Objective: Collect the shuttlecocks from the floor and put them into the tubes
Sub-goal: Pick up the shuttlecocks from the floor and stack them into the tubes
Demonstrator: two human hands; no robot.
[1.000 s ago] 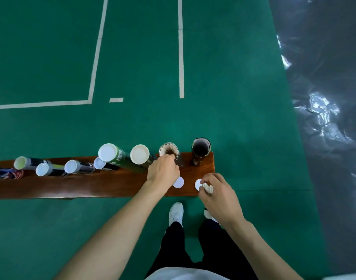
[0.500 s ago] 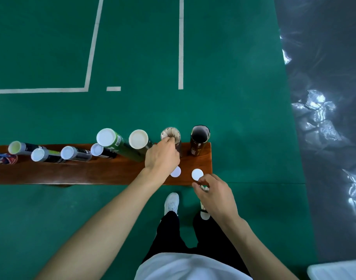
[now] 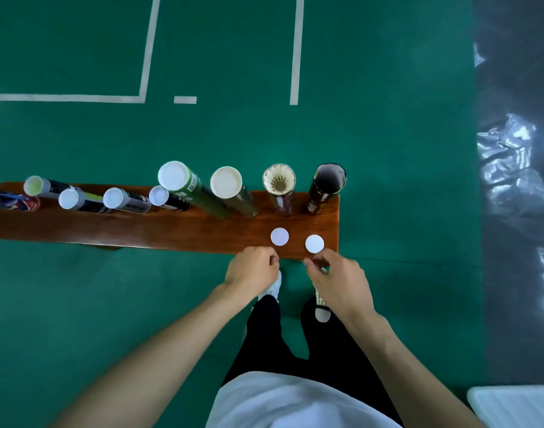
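Shuttlecocks (image 3: 278,181) fill the open tube (image 3: 280,193) on the bench (image 3: 141,230), well beyond my fingertips; my left hand (image 3: 252,270) curls loosely, my right hand (image 3: 335,276) pinches something I cannot identify, two caps (image 3: 279,236) just ahead.

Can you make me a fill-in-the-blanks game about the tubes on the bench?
1. The number of loose white caps lying on the bench is ___.
2. The number of standing tubes with no cap on is ___.
3. The open tube with feathers showing inside stands to the ___ of the dark open tube.
4. The floor is coloured ___.

Missing words: two; two; left; green
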